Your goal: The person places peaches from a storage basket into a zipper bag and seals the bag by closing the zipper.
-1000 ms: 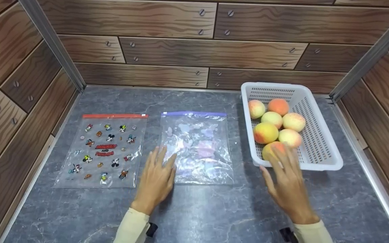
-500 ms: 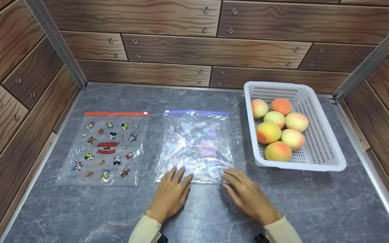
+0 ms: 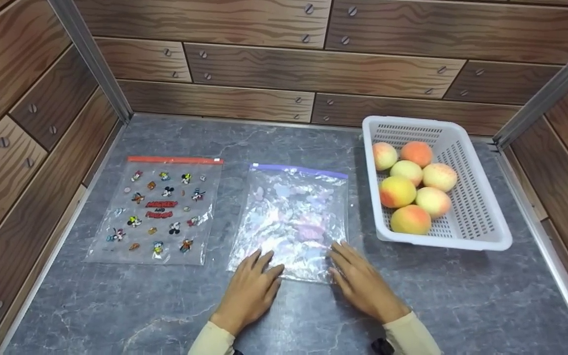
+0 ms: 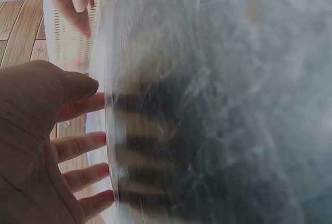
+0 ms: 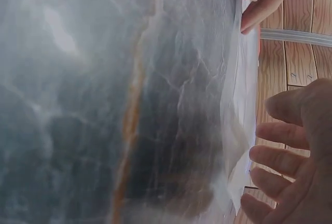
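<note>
Resting flat: left hand (image 3: 250, 292), right hand (image 3: 363, 286), fingers (image 3: 340, 254) straight, apart, on near edge of purple-zip crinkled clear plastic bag (image 3: 294, 217), bench (image 3: 461, 296) centre. Advise pinching near corners evenly, avoiding film slip.

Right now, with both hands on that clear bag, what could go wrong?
The purple-zip bag is thin and crinkled; the left hand and right hand only touch its near edge with straight fingers, so it may slide on the smooth counter. It also lies close to the basket of peaches.
</note>
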A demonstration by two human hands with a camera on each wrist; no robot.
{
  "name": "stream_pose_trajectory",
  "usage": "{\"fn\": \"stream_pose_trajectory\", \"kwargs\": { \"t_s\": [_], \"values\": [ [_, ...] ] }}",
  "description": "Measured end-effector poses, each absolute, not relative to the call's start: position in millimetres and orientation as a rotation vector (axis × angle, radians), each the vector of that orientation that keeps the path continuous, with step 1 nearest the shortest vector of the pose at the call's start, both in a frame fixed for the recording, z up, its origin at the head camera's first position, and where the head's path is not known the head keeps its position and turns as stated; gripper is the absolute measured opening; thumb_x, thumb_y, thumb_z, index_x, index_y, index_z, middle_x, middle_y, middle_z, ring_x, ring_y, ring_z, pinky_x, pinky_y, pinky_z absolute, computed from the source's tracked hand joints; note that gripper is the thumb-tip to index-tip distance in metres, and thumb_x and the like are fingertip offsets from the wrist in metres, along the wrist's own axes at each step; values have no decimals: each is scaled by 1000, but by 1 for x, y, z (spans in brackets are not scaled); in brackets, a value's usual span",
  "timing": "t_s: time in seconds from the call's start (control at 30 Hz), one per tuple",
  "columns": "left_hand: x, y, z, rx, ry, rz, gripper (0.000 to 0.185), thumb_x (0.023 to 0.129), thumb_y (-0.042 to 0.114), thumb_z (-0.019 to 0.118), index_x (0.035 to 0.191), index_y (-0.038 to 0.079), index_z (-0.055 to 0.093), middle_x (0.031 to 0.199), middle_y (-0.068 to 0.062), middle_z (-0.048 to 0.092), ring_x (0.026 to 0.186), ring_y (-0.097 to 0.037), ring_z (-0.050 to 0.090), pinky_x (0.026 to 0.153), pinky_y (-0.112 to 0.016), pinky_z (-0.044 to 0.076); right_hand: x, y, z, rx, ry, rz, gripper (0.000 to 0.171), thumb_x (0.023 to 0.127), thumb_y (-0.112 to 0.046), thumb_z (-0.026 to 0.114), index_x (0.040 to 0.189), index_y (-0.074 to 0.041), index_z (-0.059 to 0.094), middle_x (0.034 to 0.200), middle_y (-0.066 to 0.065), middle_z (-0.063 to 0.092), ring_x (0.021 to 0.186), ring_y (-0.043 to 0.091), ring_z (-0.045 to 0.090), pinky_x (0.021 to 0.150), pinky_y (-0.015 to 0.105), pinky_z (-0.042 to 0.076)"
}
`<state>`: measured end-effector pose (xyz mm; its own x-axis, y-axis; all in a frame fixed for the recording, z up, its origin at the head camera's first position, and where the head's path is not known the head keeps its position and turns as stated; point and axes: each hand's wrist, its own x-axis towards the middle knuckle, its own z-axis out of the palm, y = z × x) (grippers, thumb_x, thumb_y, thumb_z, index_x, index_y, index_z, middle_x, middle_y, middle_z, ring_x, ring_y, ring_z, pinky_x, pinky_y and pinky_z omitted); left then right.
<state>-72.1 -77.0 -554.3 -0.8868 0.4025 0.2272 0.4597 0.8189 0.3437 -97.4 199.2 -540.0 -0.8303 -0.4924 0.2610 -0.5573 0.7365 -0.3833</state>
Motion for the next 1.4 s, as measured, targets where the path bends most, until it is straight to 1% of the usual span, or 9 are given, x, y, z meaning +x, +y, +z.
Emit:
{"fn": "stream_pose_trajectory", "kwargs": {
  "t_s": [0.17,0.33,0.53,0.67,0.83,1.03,1.1,1.27,1.4],
  "values": [
    [-69,-82,-555,-679,-2853,-618,25,100,25,61,119,14,73,139,-16,59,132,-42,50,111,-56,39,-94,200,-542,831,-2865,679,36,98,-10,66,130,4,63,146,25,51,137,46,44,115,62,29],
    [-71,-85,-555,-655,-2811,-623,21,99,24,63,114,14,73,131,-14,63,126,-37,54,106,-54,44,-89,198,-546,837,-2886,638,35,98,-12,65,130,2,65,142,24,55,135,44,48,115,66,26],
    [-80,-81,-551,-529,-2792,-595,29,98,24,65,125,15,70,132,-17,60,120,-36,55,97,-52,48,-81,192,-549,847,-2823,585,31,97,-13,68,125,-1,69,137,22,59,129,40,54,112,70,28],
    [-85,-76,-552,-488,-2814,-558,37,97,32,65,132,20,67,135,-19,57,120,-40,53,97,-54,47,-76,189,-549,826,-2838,586,29,97,-16,68,123,-4,71,134,20,61,127,37,54,111,70,30],
    [-84,-74,-560,-481,-2856,-497,50,93,50,64,137,25,64,140,-20,54,125,-43,49,100,-55,43,-71,186,-548,810,-2873,601,31,98,-19,67,125,-4,69,129,16,61,123,35,55,111,66,34],
    [-85,-74,-562,-497,-2849,-488,52,93,56,64,134,24,65,143,-20,52,129,-45,47,103,-57,42,-72,186,-546,806,-2851,625,35,96,-20,71,126,-3,68,125,12,59,118,29,53,105,50,46],
    [-86,-74,-562,-510,-2852,-492,52,93,55,65,134,24,65,143,-21,51,130,-45,47,105,-58,41,-74,188,-546,813,-2825,638,35,94,-18,73,125,-2,68,128,14,58,123,32,52,104,50,46],
    [-86,-78,-560,-543,-2874,-488,53,91,51,70,135,23,63,146,-20,50,133,-45,45,108,-59,39,-80,191,-548,829,-2743,670,37,93,-15,74,126,0,67,140,23,54,133,48,46,109,61,39],
    [-84,-81,-558,-571,-2914,-529,54,90,47,73,137,23,62,150,-20,47,137,-45,42,110,-60,36,-81,193,-552,829,-2746,662,39,93,-13,72,129,2,65,146,25,50,135,51,43,111,64,35]
  ]
}}
